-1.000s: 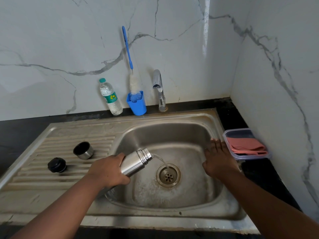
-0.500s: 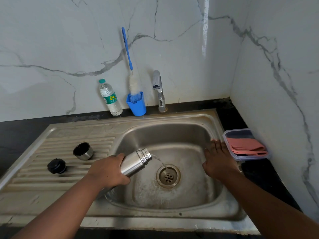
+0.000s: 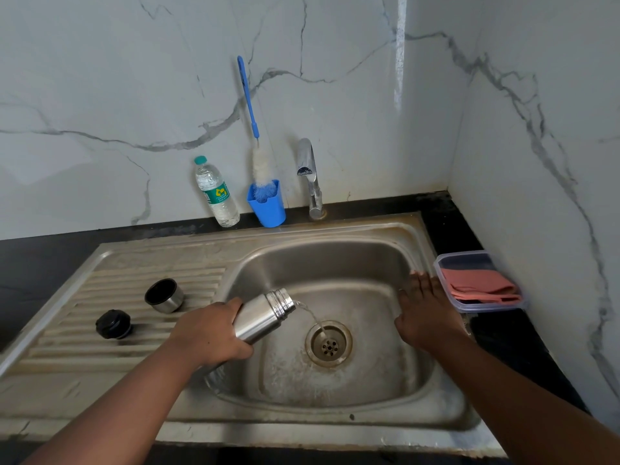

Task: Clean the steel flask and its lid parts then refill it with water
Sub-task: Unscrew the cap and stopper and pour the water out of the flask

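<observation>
Here the left hand (image 3: 209,333) hides much of the tilted flask (image 3: 265,313), seemingly still pouring.

Left hand (image 3: 209,333) fingers curled round the steel flask (image 3: 260,315), gripping its body, forearm reaching in from lower left. Right hand (image 3: 424,315) flat, fingers straight and together, resting on right sink rim (image 3: 419,250), forearm from lower right.

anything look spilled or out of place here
Nothing stands out. The left hand tips the flask so water runs into the drain, not onto the counter; steel cup and black stopper sit on the drainboard.
</observation>
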### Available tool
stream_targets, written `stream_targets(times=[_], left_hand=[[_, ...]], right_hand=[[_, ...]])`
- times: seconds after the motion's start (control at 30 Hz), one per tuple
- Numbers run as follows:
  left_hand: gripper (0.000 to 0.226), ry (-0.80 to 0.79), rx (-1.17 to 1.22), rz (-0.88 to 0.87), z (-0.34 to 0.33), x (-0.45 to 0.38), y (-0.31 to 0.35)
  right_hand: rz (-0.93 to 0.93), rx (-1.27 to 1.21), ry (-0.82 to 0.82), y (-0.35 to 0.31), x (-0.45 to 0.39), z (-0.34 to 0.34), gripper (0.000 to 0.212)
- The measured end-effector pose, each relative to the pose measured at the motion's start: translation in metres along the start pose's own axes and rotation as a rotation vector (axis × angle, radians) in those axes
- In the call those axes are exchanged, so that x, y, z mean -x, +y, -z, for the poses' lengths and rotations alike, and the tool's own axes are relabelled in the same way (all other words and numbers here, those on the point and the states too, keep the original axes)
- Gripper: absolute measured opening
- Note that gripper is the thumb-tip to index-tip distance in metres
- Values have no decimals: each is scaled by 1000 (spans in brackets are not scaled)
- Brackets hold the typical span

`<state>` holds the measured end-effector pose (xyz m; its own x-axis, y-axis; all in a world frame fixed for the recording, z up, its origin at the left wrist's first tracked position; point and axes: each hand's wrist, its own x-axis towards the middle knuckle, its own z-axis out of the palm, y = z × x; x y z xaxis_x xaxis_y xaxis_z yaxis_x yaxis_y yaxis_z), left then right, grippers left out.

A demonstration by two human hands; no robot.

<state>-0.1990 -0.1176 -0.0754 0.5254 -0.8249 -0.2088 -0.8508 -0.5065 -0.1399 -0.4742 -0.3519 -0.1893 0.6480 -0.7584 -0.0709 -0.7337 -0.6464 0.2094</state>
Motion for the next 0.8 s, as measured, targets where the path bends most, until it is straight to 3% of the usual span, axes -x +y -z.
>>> stream_targets(times=[0.33,0.57,0.8], left_hand=[[73,-19,-8,6,2,1,0],[73,-24,-22,4,5,1,1],[72,-21,-41,11,6,2,2]], right_hand=[[16,-15,-51,-2,2,7,70],[11,-7,-73,1,6,13,79],[-25,-53,-103,-2,6,10,62]])
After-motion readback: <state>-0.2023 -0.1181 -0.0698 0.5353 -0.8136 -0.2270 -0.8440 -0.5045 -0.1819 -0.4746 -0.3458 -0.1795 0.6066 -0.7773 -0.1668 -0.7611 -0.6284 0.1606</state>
